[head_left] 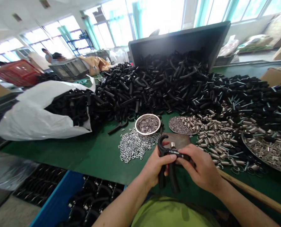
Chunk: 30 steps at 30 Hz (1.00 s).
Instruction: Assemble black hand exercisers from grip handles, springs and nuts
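A black plastic hand grip strengthener [165,153] is held between my two hands in front of my body. It has a curved hook at the top, a crosspiece with pale lettering and two handles pointing down. My left hand [156,167] is closed around its left side, thumb along the crosspiece. The fingers of my right hand [203,168] pinch the crosspiece's right end; they partly hide what they grip there. Just behind sits a coil spring [173,145], over a flat brownish plate [182,141]. Whether the spring touches the strengthener I cannot tell.
Loose nuts [133,146] lie by a metal bowl [147,115] of small parts. Springs [217,138] spread rightward beside a tray [268,160] of metal pins. Black handles [154,82] heap behind. A wooden stick [254,192] lies right; a blue crate [60,195] stands below.
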Motion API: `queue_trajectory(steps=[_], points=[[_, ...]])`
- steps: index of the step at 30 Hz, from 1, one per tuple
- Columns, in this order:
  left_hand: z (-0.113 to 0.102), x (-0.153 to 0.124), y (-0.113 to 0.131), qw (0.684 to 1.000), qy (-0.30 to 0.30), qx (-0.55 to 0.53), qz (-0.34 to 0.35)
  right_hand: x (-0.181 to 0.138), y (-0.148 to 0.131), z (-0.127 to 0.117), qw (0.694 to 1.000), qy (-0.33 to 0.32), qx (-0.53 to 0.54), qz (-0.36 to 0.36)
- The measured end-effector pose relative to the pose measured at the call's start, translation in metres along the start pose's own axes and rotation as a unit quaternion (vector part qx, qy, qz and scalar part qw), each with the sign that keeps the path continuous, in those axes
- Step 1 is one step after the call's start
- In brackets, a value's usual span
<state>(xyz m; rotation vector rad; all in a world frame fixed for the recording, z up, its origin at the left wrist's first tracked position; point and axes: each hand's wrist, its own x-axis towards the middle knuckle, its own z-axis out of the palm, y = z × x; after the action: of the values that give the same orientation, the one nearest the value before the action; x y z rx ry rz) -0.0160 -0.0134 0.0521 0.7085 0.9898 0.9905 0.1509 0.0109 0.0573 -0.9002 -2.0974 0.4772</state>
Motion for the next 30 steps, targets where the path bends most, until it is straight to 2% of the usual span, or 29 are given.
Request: queue_trajectory(steps=[2, 3, 5, 6, 8, 9, 11, 14, 17, 23, 28, 30], points=[[-0.004, 0.000, 0.001, 0.998, 0.026, 0.047, 0.033, -0.005, 0.006, 0.007, 0.996, 0.005, 0.035, 0.083], [-0.006, -0.001, 0.002, 0.994, 0.040, 0.083, 0.056, -0.006, 0.009, 0.011, 0.985, -0.027, 0.078, 0.152], [-0.009, -0.002, 0.003, 0.980, 0.067, 0.157, 0.104, -0.004, 0.013, 0.016, 0.931, -0.119, 0.189, 0.288], [-0.011, -0.003, 0.004, 0.971, 0.074, 0.188, 0.127, -0.001, 0.014, 0.017, 0.898, -0.164, 0.241, 0.329], [-0.013, -0.004, 0.004, 0.955, 0.074, 0.239, 0.160, 0.008, 0.015, 0.020, 0.852, -0.228, 0.308, 0.357], [-0.013, -0.004, 0.003, 0.948, 0.073, 0.260, 0.169, 0.013, 0.014, 0.021, 0.844, -0.241, 0.320, 0.357], [-0.014, -0.004, 0.000, 0.939, 0.075, 0.290, 0.171, 0.020, 0.011, 0.025, 0.857, -0.234, 0.309, 0.341], [-0.015, -0.005, -0.009, 0.940, 0.095, 0.281, 0.167, 0.024, 0.006, 0.031, 0.919, -0.167, 0.209, 0.291], [-0.016, -0.007, -0.014, 0.944, 0.092, 0.268, 0.170, 0.023, -0.001, 0.031, 0.950, -0.168, 0.075, 0.251], [-0.021, -0.004, -0.011, 0.936, 0.039, 0.308, 0.167, 0.028, -0.005, 0.026, 0.945, -0.260, -0.069, 0.188], [-0.023, 0.031, -0.025, 0.939, 0.054, 0.308, 0.141, 0.039, 0.029, 0.033, 0.931, -0.294, -0.135, 0.168], [-0.024, 0.048, -0.033, 0.929, 0.069, 0.333, 0.146, 0.044, 0.046, 0.035, 0.918, -0.312, -0.193, 0.148]])
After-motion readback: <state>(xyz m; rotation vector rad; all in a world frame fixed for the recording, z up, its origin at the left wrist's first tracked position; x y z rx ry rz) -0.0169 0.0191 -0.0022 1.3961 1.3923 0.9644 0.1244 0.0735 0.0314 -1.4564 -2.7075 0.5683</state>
